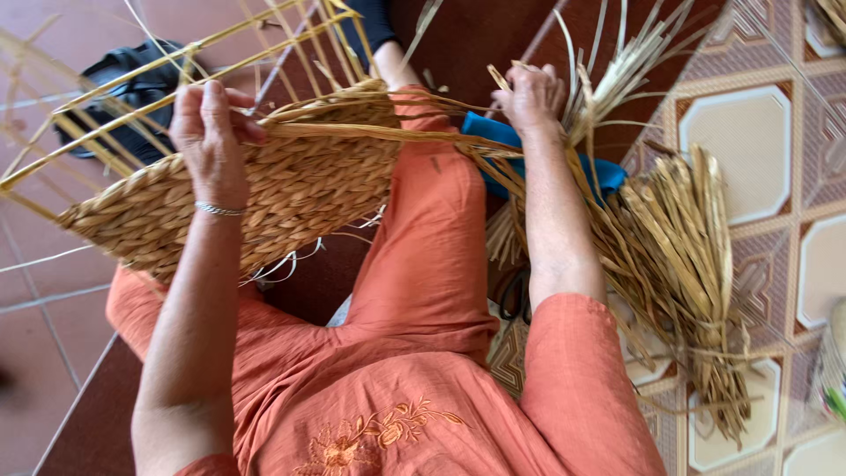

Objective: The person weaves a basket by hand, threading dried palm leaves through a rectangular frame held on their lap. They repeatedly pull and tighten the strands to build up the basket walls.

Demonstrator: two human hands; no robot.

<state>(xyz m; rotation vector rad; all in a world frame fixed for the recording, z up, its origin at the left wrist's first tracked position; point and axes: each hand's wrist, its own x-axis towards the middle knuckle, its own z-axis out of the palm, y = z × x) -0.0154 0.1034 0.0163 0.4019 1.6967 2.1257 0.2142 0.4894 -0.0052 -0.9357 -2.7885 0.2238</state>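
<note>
Left hand (210, 132) is gripping the woven panel's (264, 189) upper edge | right hand (531, 95) is clenching dried straw strands (617, 79) | blue cloth (493, 132) is lying beneath | loose straw bundle (687, 264) is resting alongside.

a patterned tiled floor (749, 132) in brown and cream carries a bundle of dry straw-coloured reeds (687, 264). at the left, plain reddish tiles (35, 308) bear a black bag (132, 79).

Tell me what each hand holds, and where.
Left hand grips the woven panel at its top edge. Right hand pinches loose straw strands near the weave's end.
</note>
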